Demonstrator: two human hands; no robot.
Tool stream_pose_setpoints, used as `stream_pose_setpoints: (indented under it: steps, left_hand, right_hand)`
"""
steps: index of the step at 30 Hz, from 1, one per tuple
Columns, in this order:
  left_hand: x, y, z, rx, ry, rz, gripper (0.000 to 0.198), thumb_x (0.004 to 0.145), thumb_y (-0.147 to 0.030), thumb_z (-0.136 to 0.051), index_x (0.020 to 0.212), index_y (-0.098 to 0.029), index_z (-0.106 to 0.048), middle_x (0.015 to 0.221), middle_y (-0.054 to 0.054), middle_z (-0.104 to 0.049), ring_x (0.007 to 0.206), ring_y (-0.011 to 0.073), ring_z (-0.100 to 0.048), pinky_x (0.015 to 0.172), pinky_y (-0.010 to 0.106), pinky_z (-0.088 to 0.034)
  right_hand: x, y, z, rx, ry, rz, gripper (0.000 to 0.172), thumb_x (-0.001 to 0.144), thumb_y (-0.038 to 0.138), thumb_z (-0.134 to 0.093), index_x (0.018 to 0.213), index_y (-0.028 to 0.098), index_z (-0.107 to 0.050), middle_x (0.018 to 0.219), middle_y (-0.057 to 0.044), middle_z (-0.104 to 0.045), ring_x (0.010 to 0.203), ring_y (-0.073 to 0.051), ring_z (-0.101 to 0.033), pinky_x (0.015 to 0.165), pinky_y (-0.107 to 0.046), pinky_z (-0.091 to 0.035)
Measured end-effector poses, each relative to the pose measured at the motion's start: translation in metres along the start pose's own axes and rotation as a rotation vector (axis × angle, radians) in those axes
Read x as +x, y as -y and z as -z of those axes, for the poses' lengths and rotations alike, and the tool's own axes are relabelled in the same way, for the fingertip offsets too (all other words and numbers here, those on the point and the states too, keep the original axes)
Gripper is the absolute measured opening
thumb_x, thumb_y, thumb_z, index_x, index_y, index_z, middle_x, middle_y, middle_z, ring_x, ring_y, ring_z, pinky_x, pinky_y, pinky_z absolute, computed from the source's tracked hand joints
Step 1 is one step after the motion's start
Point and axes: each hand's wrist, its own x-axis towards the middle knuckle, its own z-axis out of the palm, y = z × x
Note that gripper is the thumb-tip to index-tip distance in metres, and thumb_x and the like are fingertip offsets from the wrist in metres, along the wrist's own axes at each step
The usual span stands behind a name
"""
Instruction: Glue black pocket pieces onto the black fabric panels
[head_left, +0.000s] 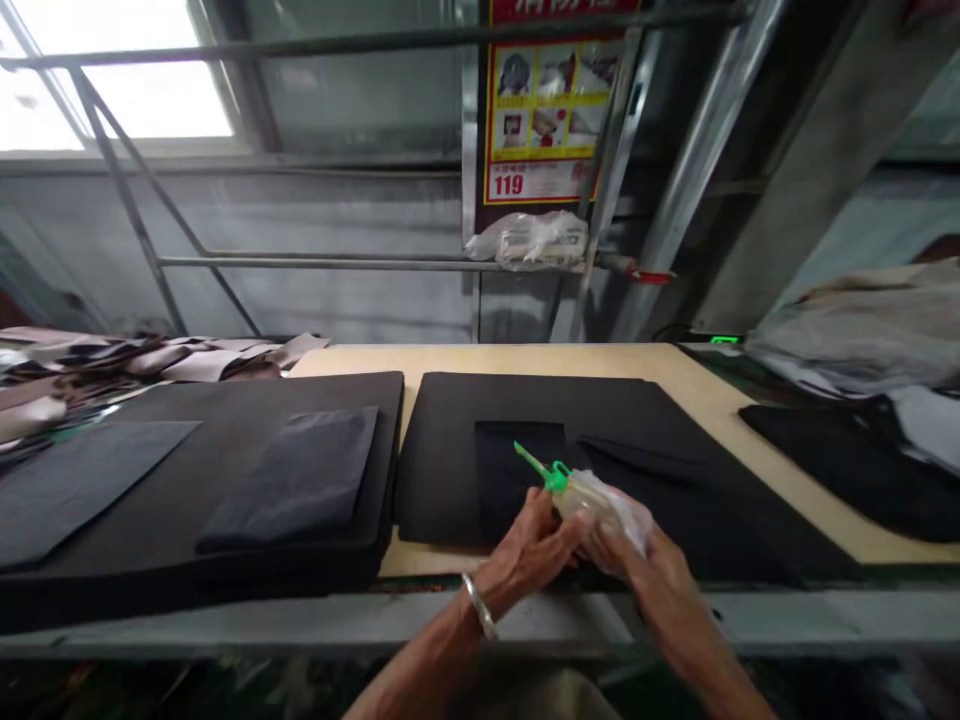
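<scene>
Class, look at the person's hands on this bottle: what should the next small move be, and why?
Probably lower the green nozzle of the squeeze bottle toward the black panel. The left hand and right hand both hold the bottle, and the nozzle tip seems to hang above the panel, which lies on a larger black sheet, so a slight tilt should bring it closer.

left hand (529,545) | silver bangle (478,606) at wrist (plain, slim band) | forearms (420,665) bare
</scene>
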Motion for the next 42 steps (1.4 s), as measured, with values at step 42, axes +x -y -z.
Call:
stream_pose_setpoints:
  steps: [42]
  left_hand:
    - [0.042, 0.047, 0.112, 1.270, -0.254, -0.126, 0.037, 0.089, -0.040, -0.056, 0.118, -0.017, -0.054, 0.126, 0.012, -0.054, 0.118, 0.0291, -0.047, 0.095, 0.045, -0.041]
  right_hand:
    - [0.118, 0.032, -0.071, -1.342, 0.159, 0.760, 0.058, 0.078, -0.002, -0.048, 0.133, 0.015, -0.052, 0.128, -0.014, -0.054, 0.108, -0.029, -0.049, 0.090, -0.039, -0.047]
